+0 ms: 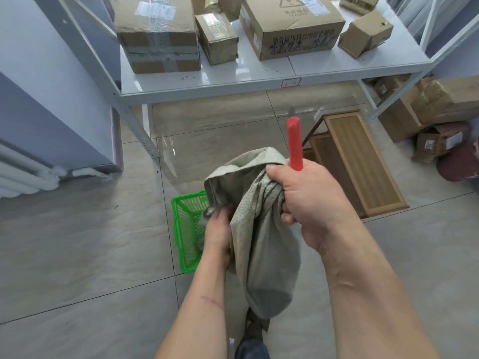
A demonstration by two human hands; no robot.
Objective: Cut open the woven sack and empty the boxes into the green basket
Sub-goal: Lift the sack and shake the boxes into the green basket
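Emptying step in hand, by the look of it: right hand (308, 200) clenched round a bunched fold of the woven sack (259, 229) together with a red-handled knife (295, 145) pointing up, left hand (217, 237) gripping the sack's lower edge just left of it. Below and beyond the left hand, the green basket (181, 229) on the floor, contents hard to make out. Next, probably: tipping the sack's mouth over the basket, blade kept clear.
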